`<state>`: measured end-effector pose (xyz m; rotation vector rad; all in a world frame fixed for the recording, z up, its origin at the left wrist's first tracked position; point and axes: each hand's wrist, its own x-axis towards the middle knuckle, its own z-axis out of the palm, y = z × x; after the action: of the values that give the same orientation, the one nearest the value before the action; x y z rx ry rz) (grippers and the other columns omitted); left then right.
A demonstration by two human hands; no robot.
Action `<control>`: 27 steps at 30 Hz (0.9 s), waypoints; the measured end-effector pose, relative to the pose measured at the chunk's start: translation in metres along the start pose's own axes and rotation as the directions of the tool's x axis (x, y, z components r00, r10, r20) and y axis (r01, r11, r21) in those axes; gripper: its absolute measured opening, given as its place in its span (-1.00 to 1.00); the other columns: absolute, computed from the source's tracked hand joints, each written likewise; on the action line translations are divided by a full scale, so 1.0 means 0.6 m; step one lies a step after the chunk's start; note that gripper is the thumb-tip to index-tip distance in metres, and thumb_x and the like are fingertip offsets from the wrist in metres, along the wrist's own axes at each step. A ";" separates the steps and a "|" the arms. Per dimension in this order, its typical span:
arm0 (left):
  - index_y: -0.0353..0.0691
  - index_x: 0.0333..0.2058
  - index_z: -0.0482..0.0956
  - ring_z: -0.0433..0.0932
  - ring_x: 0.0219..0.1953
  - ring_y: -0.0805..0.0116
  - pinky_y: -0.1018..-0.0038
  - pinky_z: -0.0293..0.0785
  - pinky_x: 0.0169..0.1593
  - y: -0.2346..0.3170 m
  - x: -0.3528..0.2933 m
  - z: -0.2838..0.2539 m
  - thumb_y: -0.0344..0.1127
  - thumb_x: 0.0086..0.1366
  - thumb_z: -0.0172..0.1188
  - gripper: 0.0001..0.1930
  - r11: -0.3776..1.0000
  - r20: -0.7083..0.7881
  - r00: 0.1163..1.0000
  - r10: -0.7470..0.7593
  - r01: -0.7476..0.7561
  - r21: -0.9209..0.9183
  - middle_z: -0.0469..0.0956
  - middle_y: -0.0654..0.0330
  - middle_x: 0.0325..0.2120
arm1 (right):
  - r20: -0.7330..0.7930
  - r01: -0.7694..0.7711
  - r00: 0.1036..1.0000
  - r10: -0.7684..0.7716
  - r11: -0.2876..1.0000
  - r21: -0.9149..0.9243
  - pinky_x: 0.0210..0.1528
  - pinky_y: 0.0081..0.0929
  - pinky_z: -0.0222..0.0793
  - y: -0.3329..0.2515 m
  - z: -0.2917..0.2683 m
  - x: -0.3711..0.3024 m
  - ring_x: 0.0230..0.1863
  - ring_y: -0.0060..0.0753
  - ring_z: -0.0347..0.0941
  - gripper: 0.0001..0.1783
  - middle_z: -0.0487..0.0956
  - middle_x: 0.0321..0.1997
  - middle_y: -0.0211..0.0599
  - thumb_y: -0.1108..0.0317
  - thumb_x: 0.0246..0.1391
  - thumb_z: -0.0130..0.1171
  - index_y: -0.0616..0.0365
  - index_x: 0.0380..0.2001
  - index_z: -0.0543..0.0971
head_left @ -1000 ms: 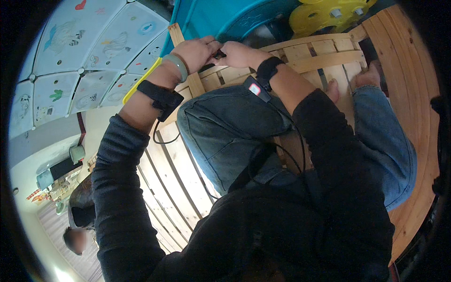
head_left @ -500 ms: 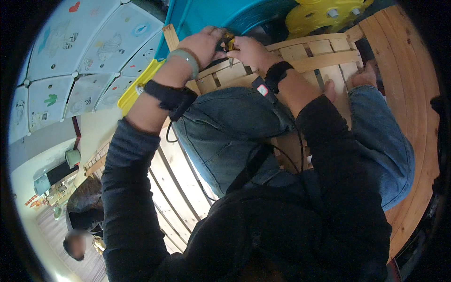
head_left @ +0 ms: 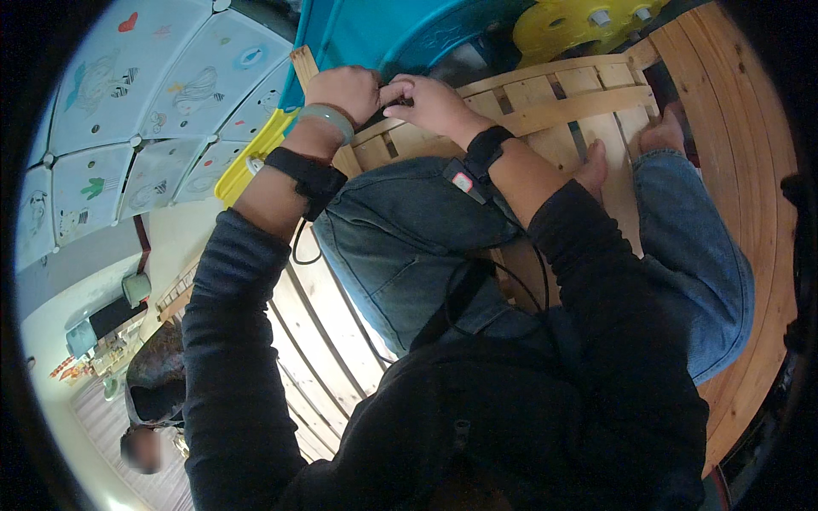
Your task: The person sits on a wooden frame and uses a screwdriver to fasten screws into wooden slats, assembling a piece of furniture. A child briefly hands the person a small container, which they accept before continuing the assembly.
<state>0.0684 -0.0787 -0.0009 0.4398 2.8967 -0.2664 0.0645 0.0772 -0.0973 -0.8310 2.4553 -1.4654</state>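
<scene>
At the top of the head view, both my hands are close together above the end of a slatted wooden bed frame [head_left: 554, 111]. My left hand [head_left: 345, 90] is closed in a fist, back of the hand up, so whatever is inside it is hidden. Curled fingers and thumb of my right hand [head_left: 433, 106] meet beside it, the index finger reaching to the left fist. A small dark patch shows between the hands, too dim to name. A wooden post [head_left: 303, 66] stands just beyond the left hand.
Behind the hands are a blue plastic panel [head_left: 358, 38] and a yellow plastic piece [head_left: 562, 30]. White panels with drawings [head_left: 179, 85] rise at left, above a yellow edge [head_left: 243, 175]. My jeans-clad legs [head_left: 426, 213] rest on the slats. Another person [head_left: 158, 375] is at far left.
My left hand has rolled over into a fist, and the right has shifted slightly left. The yellow-and-black tool with a metal tip, visible between them before, is out of sight.
</scene>
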 end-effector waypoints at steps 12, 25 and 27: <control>-0.14 -0.14 0.51 0.58 -0.27 -0.09 0.10 0.53 -0.25 -0.008 -0.017 0.005 0.13 0.38 -0.14 -0.53 0.994 -0.086 0.991 0.102 -0.105 -0.041 0.59 -0.06 -0.33 | 0.306 0.069 0.952 0.012 0.965 -0.253 -0.11 -0.10 0.39 -0.030 -0.032 0.032 -0.14 0.06 0.51 -0.60 0.59 -0.20 -0.03 0.18 0.04 0.22 0.10 -0.06 0.53; -0.06 -0.08 0.48 0.57 -0.23 -0.07 0.09 0.50 -0.24 -0.010 -0.012 -0.013 0.06 0.23 0.16 -0.59 0.975 -0.084 0.987 0.140 -0.152 -0.164 0.57 0.01 -0.26 | 0.151 0.009 0.988 0.012 0.991 -0.135 -0.11 -0.04 0.36 -0.023 -0.036 0.020 -0.12 0.10 0.48 -0.68 0.56 -0.26 0.02 0.23 0.03 0.21 0.22 -0.22 0.48; -0.07 -0.11 0.49 0.57 -0.22 -0.05 0.10 0.50 -0.22 0.001 -0.014 -0.012 0.05 0.24 0.16 -0.61 0.994 -0.007 0.999 0.050 -0.051 -0.096 0.56 -0.01 -0.27 | 0.032 0.085 0.996 -0.083 0.994 -0.063 -0.11 -0.04 0.37 -0.025 -0.024 0.009 -0.12 0.11 0.48 -0.67 0.56 -0.26 0.03 0.23 0.02 0.21 0.23 -0.22 0.49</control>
<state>0.0752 -0.0788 0.0080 0.4971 2.8833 -0.1169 0.0597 0.0796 -0.0766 -0.9728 2.4863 -1.3974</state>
